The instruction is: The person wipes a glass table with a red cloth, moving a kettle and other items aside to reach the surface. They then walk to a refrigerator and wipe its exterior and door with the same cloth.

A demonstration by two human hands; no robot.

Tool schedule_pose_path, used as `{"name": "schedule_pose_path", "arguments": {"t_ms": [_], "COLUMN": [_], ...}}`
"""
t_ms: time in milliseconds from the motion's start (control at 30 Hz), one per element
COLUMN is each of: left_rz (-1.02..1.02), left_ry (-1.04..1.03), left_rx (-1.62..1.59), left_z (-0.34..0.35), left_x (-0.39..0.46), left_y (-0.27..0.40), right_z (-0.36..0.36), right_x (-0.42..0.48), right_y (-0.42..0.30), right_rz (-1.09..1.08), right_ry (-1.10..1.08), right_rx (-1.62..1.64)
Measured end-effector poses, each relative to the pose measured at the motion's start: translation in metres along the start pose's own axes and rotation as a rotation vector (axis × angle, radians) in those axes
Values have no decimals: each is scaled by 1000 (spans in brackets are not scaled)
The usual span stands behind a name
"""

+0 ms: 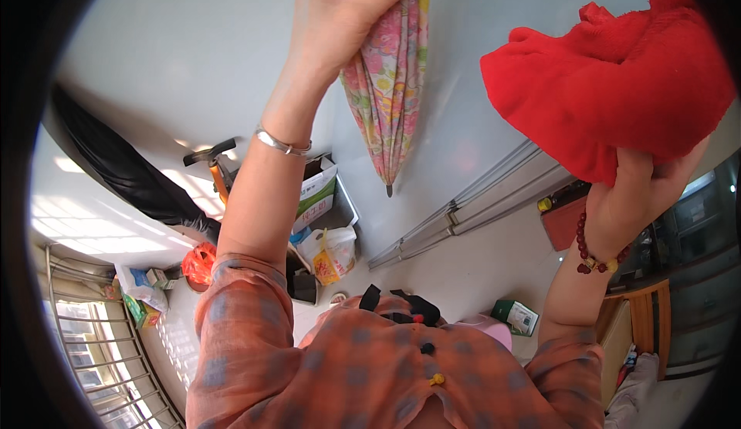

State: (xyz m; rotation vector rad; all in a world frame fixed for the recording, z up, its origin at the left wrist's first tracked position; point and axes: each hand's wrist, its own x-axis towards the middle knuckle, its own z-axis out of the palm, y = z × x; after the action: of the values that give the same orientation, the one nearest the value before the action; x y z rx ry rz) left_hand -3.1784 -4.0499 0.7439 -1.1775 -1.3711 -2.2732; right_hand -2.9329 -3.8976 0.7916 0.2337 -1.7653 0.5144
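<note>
In the head view, my left hand (338, 21) grips a folded umbrella (385, 87) with a floral canopy of pink, yellow and green on white. Its dark tip points towards the floor in front of a pale, smooth wall (191, 41). The umbrella's other end runs out of the picture at the top. My right hand (631, 197) is raised and closed around a bunched red plush cloth (608, 87), which covers most of the fingers. Both arms are stretched out, and the cloth is apart from the umbrella.
A metal track (451, 215) runs along the wall's base. Cardboard boxes (318, 194), a white plastic bag (341, 249) and a red plastic bag (200, 264) stand at the left. Further off are window bars (101, 345), a green box (515, 316) and a wooden cabinet (651, 325).
</note>
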Motion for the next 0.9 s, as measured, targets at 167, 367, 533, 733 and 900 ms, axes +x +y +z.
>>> {"name": "schedule_pose_path", "arguments": {"t_ms": [167,367,533,733,900], "left_rz": [-254,-399,-692,-764,-809], "left_ry": [77,305,395,409,452], "left_rx": [29,84,56,133,352], "left_z": [-65,-119,-141,-194,-221], "left_x": [-43,-146,-188,-237,-269], "left_y": [-27,-138,-195,-255,-280], "right_z": [30,60,63,58,62], "right_x": [-28,-49,-58,-68,-71], "right_y": [2,16,30,32,33], "right_rz": [77,171,127,191,228], "right_ry": [-68,-270,-358,-349,-360], "right_rx": [74,135,136,3,-22]}}
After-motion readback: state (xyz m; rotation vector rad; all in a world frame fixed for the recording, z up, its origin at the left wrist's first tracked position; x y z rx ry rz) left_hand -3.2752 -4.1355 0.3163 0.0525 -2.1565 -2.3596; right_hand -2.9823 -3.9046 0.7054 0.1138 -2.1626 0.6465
